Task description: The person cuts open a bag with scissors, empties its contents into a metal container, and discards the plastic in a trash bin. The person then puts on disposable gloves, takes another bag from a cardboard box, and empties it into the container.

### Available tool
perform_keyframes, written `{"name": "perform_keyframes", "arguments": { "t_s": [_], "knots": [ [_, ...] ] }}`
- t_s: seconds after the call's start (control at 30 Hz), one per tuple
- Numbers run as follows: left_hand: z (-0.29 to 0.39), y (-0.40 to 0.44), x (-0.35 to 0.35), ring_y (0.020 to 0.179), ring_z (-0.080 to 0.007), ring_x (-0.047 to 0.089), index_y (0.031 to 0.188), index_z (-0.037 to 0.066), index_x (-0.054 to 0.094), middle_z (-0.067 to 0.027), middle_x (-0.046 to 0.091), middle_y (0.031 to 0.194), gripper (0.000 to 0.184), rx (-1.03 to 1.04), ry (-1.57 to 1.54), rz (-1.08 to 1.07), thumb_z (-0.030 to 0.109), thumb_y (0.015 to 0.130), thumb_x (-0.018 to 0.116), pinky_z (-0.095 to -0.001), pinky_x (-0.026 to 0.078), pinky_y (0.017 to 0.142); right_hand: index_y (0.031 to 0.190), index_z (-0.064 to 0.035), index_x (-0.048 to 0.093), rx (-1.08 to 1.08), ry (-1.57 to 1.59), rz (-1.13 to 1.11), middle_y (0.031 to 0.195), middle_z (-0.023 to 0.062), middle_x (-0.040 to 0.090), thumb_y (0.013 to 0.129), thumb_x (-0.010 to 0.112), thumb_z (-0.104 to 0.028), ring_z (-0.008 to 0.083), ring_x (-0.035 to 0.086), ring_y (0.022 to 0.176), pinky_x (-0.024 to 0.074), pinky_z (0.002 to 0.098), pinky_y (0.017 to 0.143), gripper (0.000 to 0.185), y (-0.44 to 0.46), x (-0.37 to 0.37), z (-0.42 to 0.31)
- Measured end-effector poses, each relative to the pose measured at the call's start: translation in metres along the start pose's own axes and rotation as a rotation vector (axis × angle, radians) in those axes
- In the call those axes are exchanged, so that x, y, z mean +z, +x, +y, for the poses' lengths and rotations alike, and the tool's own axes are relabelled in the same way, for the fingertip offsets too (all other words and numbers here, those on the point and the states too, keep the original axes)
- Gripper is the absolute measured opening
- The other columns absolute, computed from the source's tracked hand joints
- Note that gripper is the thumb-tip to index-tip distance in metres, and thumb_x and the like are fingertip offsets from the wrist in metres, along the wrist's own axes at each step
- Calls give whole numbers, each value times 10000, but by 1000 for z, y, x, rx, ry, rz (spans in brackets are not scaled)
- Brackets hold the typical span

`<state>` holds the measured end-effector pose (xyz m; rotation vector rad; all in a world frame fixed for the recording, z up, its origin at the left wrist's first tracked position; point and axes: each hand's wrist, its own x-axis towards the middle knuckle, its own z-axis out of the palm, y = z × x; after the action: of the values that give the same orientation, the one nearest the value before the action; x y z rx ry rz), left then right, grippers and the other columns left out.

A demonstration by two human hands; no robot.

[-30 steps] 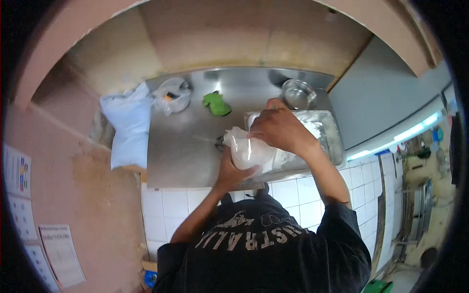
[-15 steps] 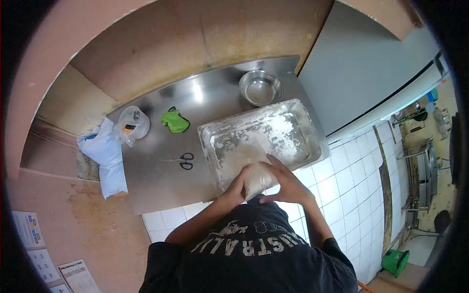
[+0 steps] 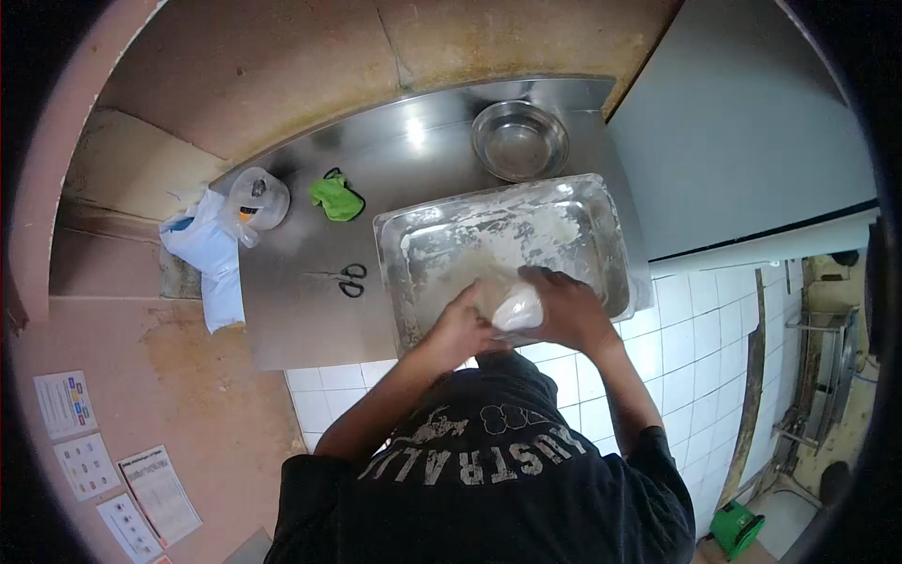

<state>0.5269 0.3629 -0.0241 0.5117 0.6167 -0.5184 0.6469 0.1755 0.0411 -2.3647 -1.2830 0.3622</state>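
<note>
I hold a clear plastic bag [image 3: 518, 308] with white powder in its bottom end. It is over the near side of a metal tray [image 3: 406, 224], whose floor is smeared with white powder. My left hand [image 3: 462, 325] is closed around the bag's left side. On the opposite side, the fingers of my right hand [image 3: 571, 308] curl against the plastic. The bag's upper part looks slack and see-through and points toward the tray's middle.
The tray rests on a steel counter [image 3: 301, 329]. A metal bowl [image 3: 520, 141] stands behind it. To the left lie scissors [image 3: 349, 279], a green cloth item [image 3: 335, 196], a clear plastic container [image 3: 258, 199] and a white sack [image 3: 210, 256]. A grey cabinet-like panel [image 3: 742, 132] rises at the right.
The bag has tilted, and its powder-filled end now shows as a round white bulge between my hands. Both hands have shifted slightly over the tray. The camera view has also shifted.
</note>
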Motion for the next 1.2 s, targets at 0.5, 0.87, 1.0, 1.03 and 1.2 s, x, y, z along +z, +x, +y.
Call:
{"name": "perform_keyframes", "arguments": {
  "t_s": [0.5,0.87,1.0,1.03,1.2],
  "knots": [
    [39,-29,-24,834,-129,646,992,51,605,-43,662,885,285,374,850,353,332,965,642,-292,515,662,1246,-56,605,125,277,29,1098,169,710,559,932,-366,340,693,1023,538,415,925,821,19,-83,53],
    [39,-19,-37,822,-100,628,1012,56,609,-4,648,871,190,459,954,340,217,934,671,-291,505,672,1269,-28,603,159,87,-66,1068,203,711,561,885,-522,355,701,978,522,420,937,908,24,-85,60],
    [35,-19,-42,818,-95,627,1005,58,608,3,646,859,189,494,939,313,219,932,677,-289,501,675,1268,-17,601,166,64,-84,1061,205,712,562,876,-550,362,702,970,514,414,946,926,27,-91,53],
    [34,-19,-42,818,-95,627,1005,58,608,3,646,859,189,495,938,311,219,932,677,-289,501,675,1270,-12,599,157,70,-78,1051,210,712,568,873,-555,361,704,962,519,407,937,928,28,-92,51],
    [33,-25,-44,822,-93,631,995,75,606,4,651,863,188,519,928,333,244,944,673,-286,500,687,1277,-4,593,166,59,-86,1001,221,713,597,858,-575,344,714,915,537,398,885,927,32,-88,50]
  ]
}}
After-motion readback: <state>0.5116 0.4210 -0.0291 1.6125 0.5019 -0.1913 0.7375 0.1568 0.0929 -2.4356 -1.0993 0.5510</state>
